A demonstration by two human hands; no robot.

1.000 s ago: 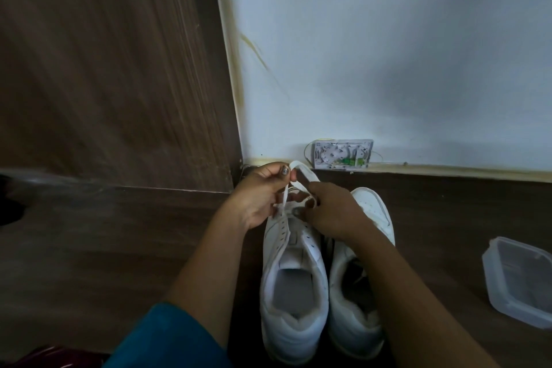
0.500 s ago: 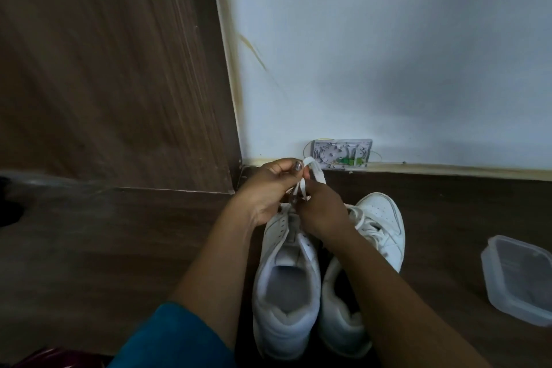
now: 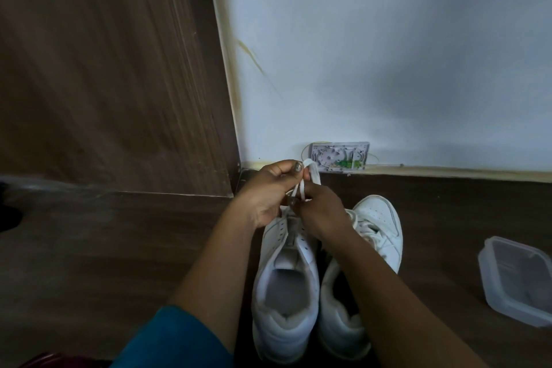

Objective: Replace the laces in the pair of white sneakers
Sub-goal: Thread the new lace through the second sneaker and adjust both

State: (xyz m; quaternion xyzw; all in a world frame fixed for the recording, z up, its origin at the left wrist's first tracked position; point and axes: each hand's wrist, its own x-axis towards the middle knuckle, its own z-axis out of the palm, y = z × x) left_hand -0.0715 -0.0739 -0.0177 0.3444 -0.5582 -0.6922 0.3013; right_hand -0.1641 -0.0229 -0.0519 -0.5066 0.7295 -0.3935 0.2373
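On the dark wood-grain floor (image 3: 119, 248), toe toward the pale painted wall (image 3: 388, 69) — an open white low-top sneaker (image 3: 286, 293). Above its eyelets, both hands close together: left hand (image 3: 268, 191) pinching a flat white lace (image 3: 313, 172) between thumb and forefinger, loop raised; right hand (image 3: 321, 212) curled, pinching the same lace lower down. Touching its side, the second white sneaker (image 3: 379, 227), laced. Well apart to the right, a clear square plastic container (image 3: 519, 281).

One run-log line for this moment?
left hand: pinches lace | right hand: pinches lace | worked sneaker: upper eyelets empty | other sneaker: laced
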